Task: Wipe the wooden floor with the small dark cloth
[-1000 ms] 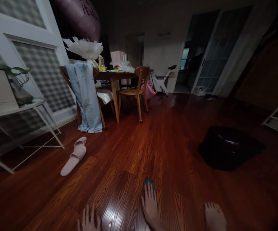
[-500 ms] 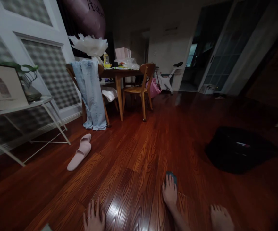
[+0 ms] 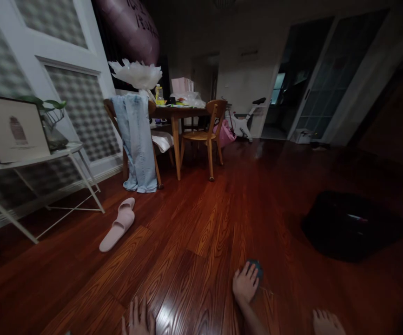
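My right hand (image 3: 246, 283) rests on a small dark teal cloth (image 3: 259, 269), which lies bunched on the wooden floor (image 3: 201, 223). Its fingers reach over the cloth's left part and press it down; the palm hides some of it. At the bottom edge, left of centre, my left hand (image 3: 138, 318) lies with fingers spread, a ring on one of them. Nothing is in it, and the floor is beneath. A bare foot (image 3: 327, 322) shows at the lower right.
A pink slipper (image 3: 118, 225) lies ahead on the left, near a white side table (image 3: 72, 148). Farther off are a dining table (image 3: 176, 114), a wooden chair (image 3: 212, 135) and jeans (image 3: 136, 144) over another chair. A black bulky object (image 3: 347, 232) sits at right.
My right hand has turned, its fingers now slanting to the right, with the teal cloth shifted slightly right. The whole view has tilted up a little, so my left hand sits lower.
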`<action>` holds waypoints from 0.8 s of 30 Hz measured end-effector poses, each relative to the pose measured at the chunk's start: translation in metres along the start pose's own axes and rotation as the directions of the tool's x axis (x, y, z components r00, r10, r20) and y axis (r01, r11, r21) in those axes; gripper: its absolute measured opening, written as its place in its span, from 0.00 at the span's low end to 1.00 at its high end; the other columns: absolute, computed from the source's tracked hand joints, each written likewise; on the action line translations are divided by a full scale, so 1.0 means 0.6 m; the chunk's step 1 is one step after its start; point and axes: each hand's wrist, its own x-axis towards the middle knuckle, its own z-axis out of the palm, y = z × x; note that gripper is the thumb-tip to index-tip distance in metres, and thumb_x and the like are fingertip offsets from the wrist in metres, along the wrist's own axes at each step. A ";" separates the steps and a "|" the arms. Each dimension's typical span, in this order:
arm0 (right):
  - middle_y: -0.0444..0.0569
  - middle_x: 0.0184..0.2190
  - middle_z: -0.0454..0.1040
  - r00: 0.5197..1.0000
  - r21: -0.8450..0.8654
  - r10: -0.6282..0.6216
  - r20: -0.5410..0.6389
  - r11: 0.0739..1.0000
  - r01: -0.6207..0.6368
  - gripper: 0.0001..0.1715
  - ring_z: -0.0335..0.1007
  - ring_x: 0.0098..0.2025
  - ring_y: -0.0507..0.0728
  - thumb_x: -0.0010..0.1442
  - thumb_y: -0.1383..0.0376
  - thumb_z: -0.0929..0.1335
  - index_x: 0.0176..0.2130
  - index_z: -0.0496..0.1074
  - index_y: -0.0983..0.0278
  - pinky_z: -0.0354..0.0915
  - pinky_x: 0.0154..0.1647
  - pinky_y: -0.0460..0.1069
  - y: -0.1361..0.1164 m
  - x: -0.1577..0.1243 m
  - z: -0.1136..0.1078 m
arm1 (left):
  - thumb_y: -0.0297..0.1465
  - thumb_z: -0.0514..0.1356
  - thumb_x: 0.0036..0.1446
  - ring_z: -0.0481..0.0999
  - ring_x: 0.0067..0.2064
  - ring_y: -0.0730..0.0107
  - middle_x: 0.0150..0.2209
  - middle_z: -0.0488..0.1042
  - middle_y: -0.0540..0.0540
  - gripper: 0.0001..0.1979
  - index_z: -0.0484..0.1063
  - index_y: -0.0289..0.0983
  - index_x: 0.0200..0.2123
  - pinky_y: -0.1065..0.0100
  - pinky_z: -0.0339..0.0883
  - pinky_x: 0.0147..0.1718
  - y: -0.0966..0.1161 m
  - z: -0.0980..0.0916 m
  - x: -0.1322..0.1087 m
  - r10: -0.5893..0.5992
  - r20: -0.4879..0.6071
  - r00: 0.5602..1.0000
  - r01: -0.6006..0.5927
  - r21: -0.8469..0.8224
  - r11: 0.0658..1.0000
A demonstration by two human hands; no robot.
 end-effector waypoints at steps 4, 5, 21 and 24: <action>0.73 0.72 0.55 0.988 0.068 -0.132 0.085 0.990 0.126 0.43 0.45 0.76 0.72 0.67 0.60 0.48 0.72 0.53 0.79 0.50 0.70 0.73 -0.048 -0.022 0.031 | 0.35 0.49 0.62 0.63 0.71 0.53 0.70 0.65 0.42 0.29 0.68 0.44 0.65 0.43 0.50 0.72 0.001 0.008 0.000 0.001 -0.002 1.000 -0.001 -0.025 1.000; 0.71 0.72 0.55 0.978 0.086 -0.178 0.110 0.982 0.169 0.42 0.45 0.76 0.71 0.68 0.60 0.48 0.73 0.53 0.78 0.49 0.71 0.73 -0.063 -0.030 0.038 | 0.35 0.49 0.61 0.63 0.71 0.53 0.70 0.65 0.42 0.29 0.68 0.44 0.65 0.43 0.50 0.72 0.001 0.007 0.000 0.003 0.006 1.000 -0.003 -0.021 1.000; 0.45 0.77 0.39 0.315 0.537 -0.834 0.453 0.537 0.650 0.40 0.37 0.78 0.62 0.71 0.60 0.60 0.76 0.44 0.55 0.45 0.78 0.62 -0.245 -0.270 0.002 | 0.37 0.51 0.59 0.66 0.70 0.55 0.69 0.68 0.45 0.29 0.70 0.45 0.64 0.45 0.57 0.69 0.005 0.016 0.003 -0.005 -0.002 1.000 0.005 0.049 0.999; 0.44 0.77 0.41 0.192 0.616 -0.886 0.422 0.435 0.657 0.40 0.38 0.78 0.60 0.70 0.60 0.61 0.76 0.44 0.53 0.45 0.78 0.61 -0.236 -0.252 -0.024 | 0.36 0.51 0.58 0.66 0.70 0.55 0.69 0.68 0.46 0.30 0.70 0.46 0.64 0.44 0.56 0.69 0.005 0.009 0.003 -0.006 -0.017 1.000 0.007 0.047 0.999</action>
